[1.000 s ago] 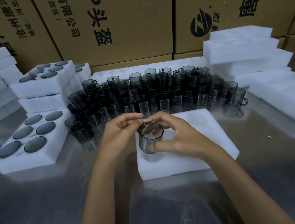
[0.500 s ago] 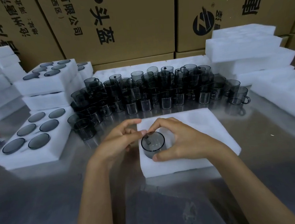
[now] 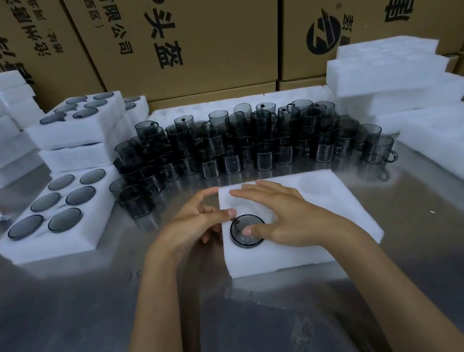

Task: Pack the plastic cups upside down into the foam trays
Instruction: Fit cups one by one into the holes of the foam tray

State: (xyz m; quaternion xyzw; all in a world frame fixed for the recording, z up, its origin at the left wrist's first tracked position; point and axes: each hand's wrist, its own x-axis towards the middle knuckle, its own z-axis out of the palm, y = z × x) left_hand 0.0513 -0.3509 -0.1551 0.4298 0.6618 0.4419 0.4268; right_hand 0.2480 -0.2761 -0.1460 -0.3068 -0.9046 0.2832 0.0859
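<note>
One smoky cup sits upside down in the near-left hole of the foam tray, the right hand flat with its thumb on top, the left hand loose beside it, many cups crowding behind on the shiny surface.

Dim overall, soft glare on steel table, white foam w/ blown detail, wide-angle bending at edges.
</note>
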